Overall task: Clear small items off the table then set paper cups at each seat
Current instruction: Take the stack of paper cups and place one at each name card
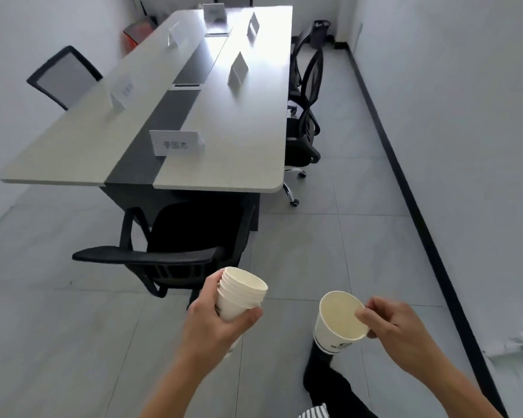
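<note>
My left hand point(216, 324) grips a stack of several white paper cups point(240, 292), tilted with the mouths up and to the right. My right hand point(390, 327) pinches the rim of a single white paper cup point(338, 321) with a dark band and logo near its base. Both hands hover over the floor, short of the long white and grey table point(230, 152). On the table stand several white name cards; the nearest name card point(175, 143) faces me at the near end.
A black office chair point(175, 254) stands at the near end of the table, right in front of my left hand. More black chairs point(302, 116) line the right side, another chair point(64, 76) the left. Open tiled floor runs along the right wall.
</note>
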The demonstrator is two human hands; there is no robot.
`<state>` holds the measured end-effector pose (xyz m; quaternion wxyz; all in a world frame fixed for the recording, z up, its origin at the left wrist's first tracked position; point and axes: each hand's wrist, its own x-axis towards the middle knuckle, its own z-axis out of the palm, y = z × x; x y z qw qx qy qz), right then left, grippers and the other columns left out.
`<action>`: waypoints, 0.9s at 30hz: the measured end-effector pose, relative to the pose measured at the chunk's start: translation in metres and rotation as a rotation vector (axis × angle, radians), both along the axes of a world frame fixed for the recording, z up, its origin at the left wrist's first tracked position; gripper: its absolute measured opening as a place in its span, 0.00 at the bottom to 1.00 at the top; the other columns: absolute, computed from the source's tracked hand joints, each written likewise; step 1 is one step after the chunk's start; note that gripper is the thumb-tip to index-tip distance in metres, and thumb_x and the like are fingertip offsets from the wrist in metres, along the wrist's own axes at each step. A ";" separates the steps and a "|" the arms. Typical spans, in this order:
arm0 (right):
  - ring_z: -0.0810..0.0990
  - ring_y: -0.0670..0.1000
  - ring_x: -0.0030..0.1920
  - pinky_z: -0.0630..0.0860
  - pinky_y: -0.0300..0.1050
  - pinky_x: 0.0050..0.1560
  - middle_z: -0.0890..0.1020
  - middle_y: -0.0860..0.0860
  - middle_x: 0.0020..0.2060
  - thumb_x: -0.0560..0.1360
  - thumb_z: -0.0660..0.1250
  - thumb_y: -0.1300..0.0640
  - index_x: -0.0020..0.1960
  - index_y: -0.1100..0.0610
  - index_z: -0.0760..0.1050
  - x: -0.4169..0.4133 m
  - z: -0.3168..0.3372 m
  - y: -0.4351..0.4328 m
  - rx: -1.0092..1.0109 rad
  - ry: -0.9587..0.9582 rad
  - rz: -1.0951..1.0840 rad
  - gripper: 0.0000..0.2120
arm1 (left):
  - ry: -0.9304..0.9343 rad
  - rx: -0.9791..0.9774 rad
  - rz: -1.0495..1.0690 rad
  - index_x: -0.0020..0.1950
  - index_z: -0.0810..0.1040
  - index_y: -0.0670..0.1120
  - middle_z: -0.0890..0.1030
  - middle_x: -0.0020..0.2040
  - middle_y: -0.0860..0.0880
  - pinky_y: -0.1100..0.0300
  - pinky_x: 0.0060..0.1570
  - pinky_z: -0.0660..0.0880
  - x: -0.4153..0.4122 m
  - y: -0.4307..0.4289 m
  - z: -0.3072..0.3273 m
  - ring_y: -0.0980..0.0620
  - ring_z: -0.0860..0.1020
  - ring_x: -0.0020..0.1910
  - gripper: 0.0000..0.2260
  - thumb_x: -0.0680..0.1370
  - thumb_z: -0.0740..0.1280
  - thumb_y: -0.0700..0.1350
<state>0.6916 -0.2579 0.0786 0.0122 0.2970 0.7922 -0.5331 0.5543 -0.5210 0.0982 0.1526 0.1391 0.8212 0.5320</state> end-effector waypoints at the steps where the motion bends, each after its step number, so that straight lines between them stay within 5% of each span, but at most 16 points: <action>1: 0.73 0.51 0.31 0.71 0.51 0.37 0.74 0.52 0.26 0.76 0.68 0.61 0.35 0.66 0.74 -0.015 -0.004 0.013 -0.005 -0.008 -0.014 0.14 | -0.001 -0.003 -0.006 0.59 0.73 0.58 0.81 0.48 0.60 0.59 0.44 0.80 -0.018 0.013 -0.004 0.57 0.80 0.44 0.29 0.60 0.75 0.58; 8: 0.73 0.51 0.31 0.72 0.50 0.37 0.74 0.53 0.27 0.76 0.67 0.60 0.35 0.67 0.73 -0.155 -0.010 0.122 -0.024 0.012 -0.044 0.14 | -0.035 0.012 -0.013 0.58 0.74 0.57 0.82 0.48 0.56 0.62 0.44 0.79 -0.144 0.112 -0.006 0.55 0.81 0.44 0.29 0.60 0.77 0.56; 13: 0.71 0.52 0.31 0.70 0.51 0.36 0.73 0.54 0.28 0.75 0.67 0.58 0.36 0.66 0.74 -0.273 0.003 0.182 -0.004 0.032 0.088 0.13 | -0.050 0.039 0.055 0.59 0.73 0.55 0.80 0.48 0.58 0.69 0.35 0.78 -0.229 0.167 0.011 0.59 0.80 0.41 0.28 0.62 0.80 0.49; 21: 0.69 0.52 0.31 0.68 0.52 0.36 0.71 0.52 0.27 0.75 0.68 0.58 0.34 0.62 0.72 -0.439 0.000 0.208 -0.037 0.026 0.228 0.13 | -0.083 0.034 0.206 0.60 0.72 0.59 0.80 0.48 0.59 0.61 0.41 0.80 -0.348 0.180 -0.006 0.57 0.80 0.45 0.32 0.59 0.77 0.60; 27: 0.70 0.52 0.30 0.69 0.52 0.36 0.71 0.49 0.24 0.75 0.68 0.61 0.30 0.61 0.71 -0.564 -0.001 0.200 -0.017 0.020 0.242 0.15 | -0.076 0.065 0.289 0.59 0.73 0.57 0.81 0.46 0.58 0.58 0.43 0.80 -0.463 0.172 -0.011 0.57 0.80 0.43 0.30 0.60 0.78 0.56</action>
